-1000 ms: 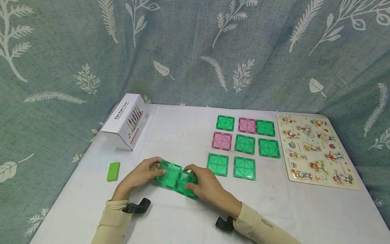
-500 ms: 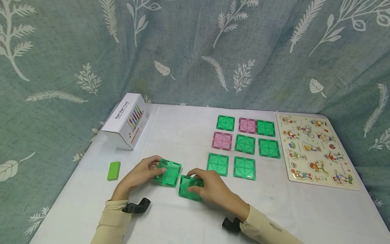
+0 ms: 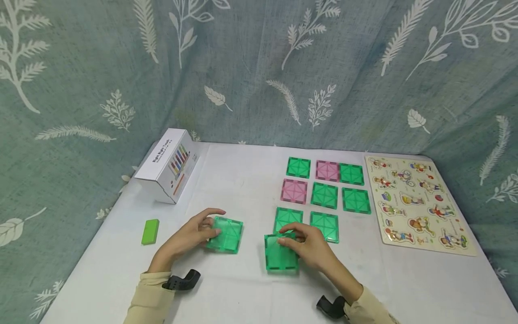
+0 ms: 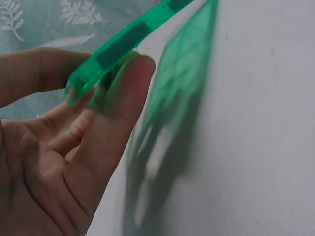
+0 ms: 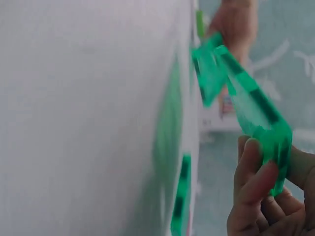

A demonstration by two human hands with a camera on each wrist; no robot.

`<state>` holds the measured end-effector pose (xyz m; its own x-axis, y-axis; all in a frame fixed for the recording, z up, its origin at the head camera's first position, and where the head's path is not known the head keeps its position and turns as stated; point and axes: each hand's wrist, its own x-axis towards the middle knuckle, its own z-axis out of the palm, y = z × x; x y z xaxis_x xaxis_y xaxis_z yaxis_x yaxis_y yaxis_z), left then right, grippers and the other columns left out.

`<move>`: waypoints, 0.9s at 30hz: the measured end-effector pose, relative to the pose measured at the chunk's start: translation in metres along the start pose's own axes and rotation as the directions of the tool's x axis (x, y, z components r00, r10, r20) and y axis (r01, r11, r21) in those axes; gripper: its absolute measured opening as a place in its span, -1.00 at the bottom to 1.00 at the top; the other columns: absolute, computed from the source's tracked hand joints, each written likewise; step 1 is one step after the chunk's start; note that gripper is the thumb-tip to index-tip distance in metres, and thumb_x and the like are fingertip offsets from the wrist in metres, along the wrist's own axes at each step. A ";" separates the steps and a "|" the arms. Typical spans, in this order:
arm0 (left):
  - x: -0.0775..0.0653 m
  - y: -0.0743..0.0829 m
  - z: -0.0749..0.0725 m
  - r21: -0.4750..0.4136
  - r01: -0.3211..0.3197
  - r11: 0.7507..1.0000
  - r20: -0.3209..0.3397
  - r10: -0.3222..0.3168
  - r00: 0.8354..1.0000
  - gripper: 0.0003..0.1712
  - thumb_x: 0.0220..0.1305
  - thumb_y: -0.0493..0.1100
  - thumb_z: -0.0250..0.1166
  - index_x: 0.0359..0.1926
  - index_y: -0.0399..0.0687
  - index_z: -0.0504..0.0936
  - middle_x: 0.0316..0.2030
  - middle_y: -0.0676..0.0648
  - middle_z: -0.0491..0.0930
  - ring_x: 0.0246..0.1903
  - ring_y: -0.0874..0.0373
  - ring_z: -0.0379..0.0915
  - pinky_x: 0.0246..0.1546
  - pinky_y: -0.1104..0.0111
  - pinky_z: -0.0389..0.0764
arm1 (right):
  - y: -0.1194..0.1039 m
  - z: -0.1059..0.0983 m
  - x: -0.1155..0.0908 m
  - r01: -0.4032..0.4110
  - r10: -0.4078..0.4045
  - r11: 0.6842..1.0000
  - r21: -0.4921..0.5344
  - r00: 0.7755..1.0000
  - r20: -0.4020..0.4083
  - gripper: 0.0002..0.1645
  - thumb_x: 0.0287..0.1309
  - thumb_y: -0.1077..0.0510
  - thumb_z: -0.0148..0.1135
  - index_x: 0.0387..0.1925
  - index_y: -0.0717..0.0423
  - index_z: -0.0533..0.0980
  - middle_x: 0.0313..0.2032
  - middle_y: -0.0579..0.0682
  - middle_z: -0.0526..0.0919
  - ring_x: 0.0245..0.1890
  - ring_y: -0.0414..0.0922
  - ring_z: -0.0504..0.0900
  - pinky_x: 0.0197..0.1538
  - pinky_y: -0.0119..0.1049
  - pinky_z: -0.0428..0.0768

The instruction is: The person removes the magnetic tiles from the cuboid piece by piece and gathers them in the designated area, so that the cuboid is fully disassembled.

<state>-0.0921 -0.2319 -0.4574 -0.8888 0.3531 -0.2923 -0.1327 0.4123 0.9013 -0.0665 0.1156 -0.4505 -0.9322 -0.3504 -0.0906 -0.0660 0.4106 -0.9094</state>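
My left hand (image 3: 188, 238) pinches a translucent green square magnetic tile (image 3: 229, 236) by its left edge. In the left wrist view, this tile (image 4: 130, 39) is raised off the white cloth, its green shadow falling below. A second green magnetic tile (image 3: 279, 258) is pinched by its upper right corner in my right hand (image 3: 315, 247), apart from the first. The right wrist view shows that tile (image 5: 256, 101) tilted above the table between thumb and fingers. Behind the right hand lie loose rows of tiles, several green (image 3: 324, 195) and two pink (image 3: 294, 191).
A white printed box (image 3: 166, 164) stands at the back left. In front of it lies a bright green block (image 3: 150, 231). A wooden picture puzzle board (image 3: 421, 204) lies flat at the right. A leaf-patterned curtain (image 3: 243, 67) hangs behind the white-covered table (image 3: 226, 288).
The two held tiles, edge to edge a second ago, have come apart. My right hand has carried its tile to the right, near the front row; my left hand stays nearly in place.
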 end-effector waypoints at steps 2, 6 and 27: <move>0.000 0.000 0.003 -0.012 -0.008 1.000 0.036 0.008 0.999 -0.38 0.36 -0.20 0.25 0.41 -0.02 0.32 -0.21 -0.10 0.43 -0.41 0.20 0.39 -0.45 0.40 0.56 | 0.004 -0.013 -0.002 -0.022 0.022 0.998 0.051 1.000 -0.006 -0.66 0.27 -0.03 0.34 0.01 0.01 0.64 -0.25 0.07 0.80 -0.56 -0.31 0.53 -0.50 -0.30 0.65; 0.002 0.001 0.012 -0.024 -0.013 1.000 0.098 0.016 0.995 -0.46 0.37 -0.21 0.23 0.35 0.00 0.39 -0.19 -0.11 0.45 -0.35 0.17 0.46 -0.42 0.32 0.65 | 0.011 -0.041 -0.008 -0.072 0.078 0.989 0.127 0.996 -0.043 -0.61 0.31 0.03 0.30 0.08 0.14 0.60 -0.24 0.18 0.77 -0.47 -0.28 0.59 -0.47 -0.22 0.71; 0.024 0.032 0.081 -0.075 -0.021 0.997 0.276 0.041 0.960 -0.64 0.38 -0.27 0.17 0.16 -0.12 0.41 -0.40 0.01 0.46 -0.39 0.18 0.48 -0.42 0.33 0.73 | 0.068 -0.150 -0.038 -0.352 0.331 0.936 0.007 0.875 -0.354 -0.30 0.25 -0.27 0.30 0.16 0.18 0.55 -0.39 -0.39 0.65 -0.39 -0.31 0.52 -0.35 -0.38 0.61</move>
<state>-0.0821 -0.1429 -0.4617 -0.7380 0.5874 -0.3322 -0.1470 0.3405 0.9287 -0.0892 0.2832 -0.4478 -0.9632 0.1275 -0.2366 0.2684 0.5018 -0.8223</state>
